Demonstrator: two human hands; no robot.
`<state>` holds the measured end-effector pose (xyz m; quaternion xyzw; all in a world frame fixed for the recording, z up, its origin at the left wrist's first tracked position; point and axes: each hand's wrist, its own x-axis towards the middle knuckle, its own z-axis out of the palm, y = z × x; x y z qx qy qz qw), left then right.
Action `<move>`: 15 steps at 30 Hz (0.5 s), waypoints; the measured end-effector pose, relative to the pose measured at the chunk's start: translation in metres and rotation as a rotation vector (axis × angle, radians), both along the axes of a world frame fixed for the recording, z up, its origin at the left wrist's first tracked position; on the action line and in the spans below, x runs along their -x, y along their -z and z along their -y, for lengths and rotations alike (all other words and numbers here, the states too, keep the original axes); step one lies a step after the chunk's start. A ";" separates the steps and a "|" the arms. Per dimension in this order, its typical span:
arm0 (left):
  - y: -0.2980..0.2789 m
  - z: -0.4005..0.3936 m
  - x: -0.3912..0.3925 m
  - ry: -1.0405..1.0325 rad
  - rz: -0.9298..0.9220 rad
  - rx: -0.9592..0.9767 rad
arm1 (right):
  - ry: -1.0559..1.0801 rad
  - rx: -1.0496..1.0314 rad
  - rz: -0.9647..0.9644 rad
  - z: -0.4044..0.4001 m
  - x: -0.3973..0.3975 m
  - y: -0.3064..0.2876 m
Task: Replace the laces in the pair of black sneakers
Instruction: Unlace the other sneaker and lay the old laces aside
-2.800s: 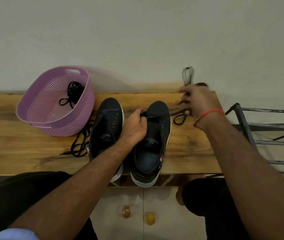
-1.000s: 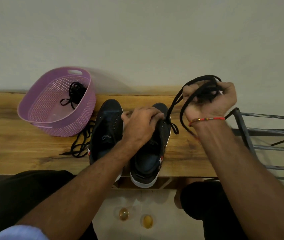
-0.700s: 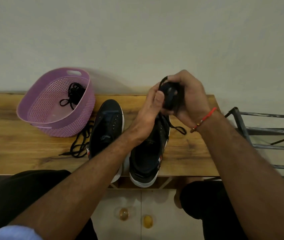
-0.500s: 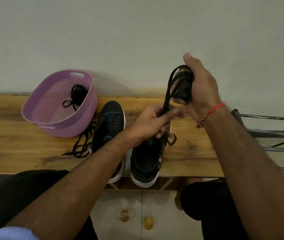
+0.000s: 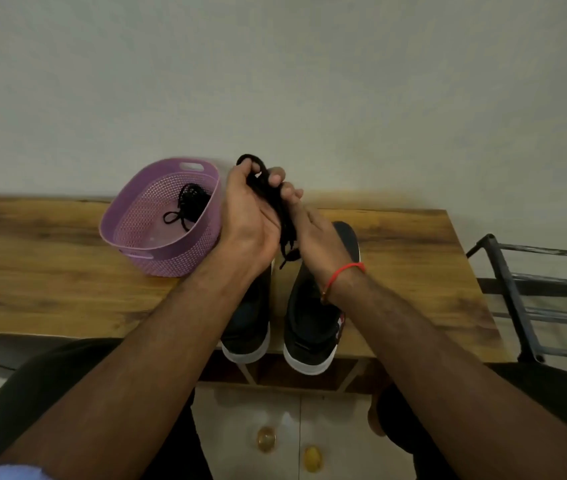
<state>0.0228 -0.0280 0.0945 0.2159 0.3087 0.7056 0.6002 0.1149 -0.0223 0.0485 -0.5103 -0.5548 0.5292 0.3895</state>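
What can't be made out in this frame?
- Left sneaker, head view: toe and eyelets hidden by the left hand and forearm.
- Right sneaker: eyelets covered by the right hand and wrist.
- Held lace: its full length is hidden between both hands.
- Bundle in the purple basket: too small to count laces.
- Metal rack: cut off by the right edge.

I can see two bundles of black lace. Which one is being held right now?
The black lace bunched between the left hand and right hand, above the sneakers. The other lace lies untouched inside the purple basket.
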 end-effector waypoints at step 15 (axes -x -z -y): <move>0.031 0.071 0.052 0.022 -0.278 0.395 | 0.006 0.103 -0.552 0.022 0.046 -0.022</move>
